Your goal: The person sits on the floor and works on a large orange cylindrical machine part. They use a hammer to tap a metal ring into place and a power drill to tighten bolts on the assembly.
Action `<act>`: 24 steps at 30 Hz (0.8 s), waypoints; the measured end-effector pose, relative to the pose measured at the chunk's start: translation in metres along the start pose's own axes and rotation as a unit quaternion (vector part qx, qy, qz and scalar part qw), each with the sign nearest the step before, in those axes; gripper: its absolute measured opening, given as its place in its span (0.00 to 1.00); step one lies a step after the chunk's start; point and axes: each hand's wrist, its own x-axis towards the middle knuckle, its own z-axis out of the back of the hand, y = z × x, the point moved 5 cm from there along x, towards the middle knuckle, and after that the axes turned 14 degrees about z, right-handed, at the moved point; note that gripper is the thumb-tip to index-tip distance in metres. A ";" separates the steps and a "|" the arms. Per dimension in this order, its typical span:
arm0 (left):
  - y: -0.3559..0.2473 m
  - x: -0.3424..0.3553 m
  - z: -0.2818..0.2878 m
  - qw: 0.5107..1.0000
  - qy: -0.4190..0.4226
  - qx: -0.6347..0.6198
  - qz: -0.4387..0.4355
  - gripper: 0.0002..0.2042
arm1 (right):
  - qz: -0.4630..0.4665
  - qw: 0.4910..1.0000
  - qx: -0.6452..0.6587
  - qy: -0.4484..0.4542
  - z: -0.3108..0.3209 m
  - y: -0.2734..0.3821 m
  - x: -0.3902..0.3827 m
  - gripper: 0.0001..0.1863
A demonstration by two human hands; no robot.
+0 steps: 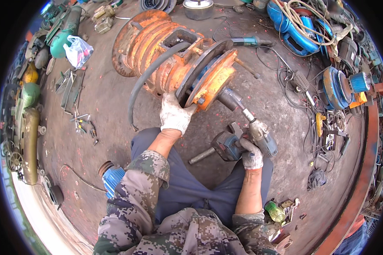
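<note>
One gloved left hand (175, 114) touches the orange ribbed machine (157, 53) just beyond it; fingertips partly hidden, its grip cannot be told. The right hand (252, 155) curls around a power wrench (264, 138), whose socket (230, 99) points at the end plate (217, 81) ahead of both hands.

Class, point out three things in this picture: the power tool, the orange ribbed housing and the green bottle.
Power tool (265, 141): head view, on its grey body.
Orange ribbed housing (150, 44): head view, on its ribs.
Green bottle (275, 212): head view, on its side.
</note>
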 end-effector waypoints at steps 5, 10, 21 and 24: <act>0.009 -0.003 0.006 0.995 -0.024 0.094 0.001 0.43 | -0.066 0.991 0.091 -0.070 0.027 0.068 0.049 0.20; -0.063 -0.032 0.034 0.929 -0.122 0.058 -0.344 0.39 | -0.069 0.981 0.076 -0.165 0.154 0.075 0.125 0.15; -0.222 0.123 -0.096 0.842 0.266 0.422 -0.205 0.38 | -0.117 0.939 0.003 -0.324 0.407 -0.024 0.056 0.07; -0.218 0.137 -0.107 0.845 0.301 0.410 -0.163 0.40 | -0.130 0.896 -0.236 -0.353 0.411 -0.010 0.023 0.16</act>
